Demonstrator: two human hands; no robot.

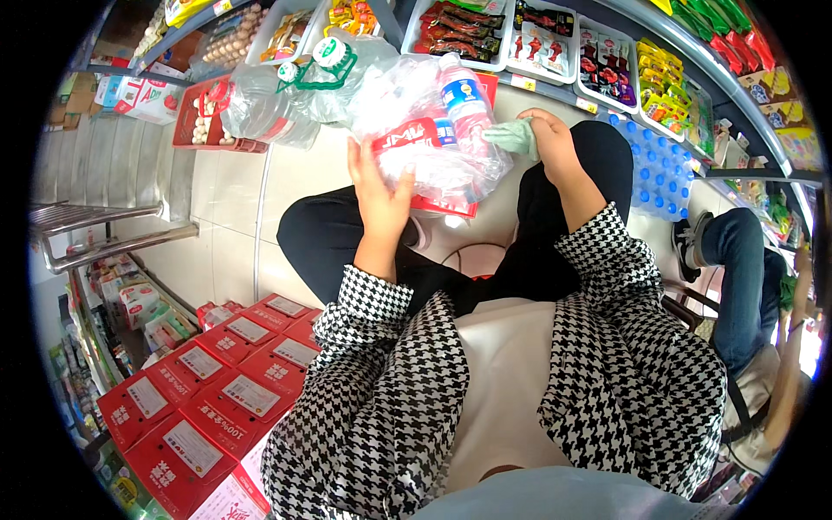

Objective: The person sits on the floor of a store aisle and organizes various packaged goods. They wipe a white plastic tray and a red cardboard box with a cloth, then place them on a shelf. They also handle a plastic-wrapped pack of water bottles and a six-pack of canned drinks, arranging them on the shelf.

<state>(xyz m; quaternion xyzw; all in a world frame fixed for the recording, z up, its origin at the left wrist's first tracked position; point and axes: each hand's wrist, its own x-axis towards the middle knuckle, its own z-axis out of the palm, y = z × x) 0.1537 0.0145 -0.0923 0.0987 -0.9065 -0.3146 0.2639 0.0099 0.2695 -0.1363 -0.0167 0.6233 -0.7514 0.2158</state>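
In front of my crossed legs sits a clear plastic-wrapped bundle of bottles (426, 140), with a bottle with a blue label (463, 94) and pinkish contents at its upper right. Red edges of something beneath it (448, 207) show below and behind. My left hand (377, 188) lies against the left side of the wrap, fingers spread. My right hand (552, 140) pinches a pale green cloth (513, 138), whose loose end reaches the bundle's right side.
Large clear jugs (354, 78) stand left of the bundle, near a red crate (195, 133). Red cartons (227, 390) are stacked at my left. Shelf trays (458, 36) run along the back. Blue-capped bottles (653, 162) and another person's leg (734, 279) are at right.
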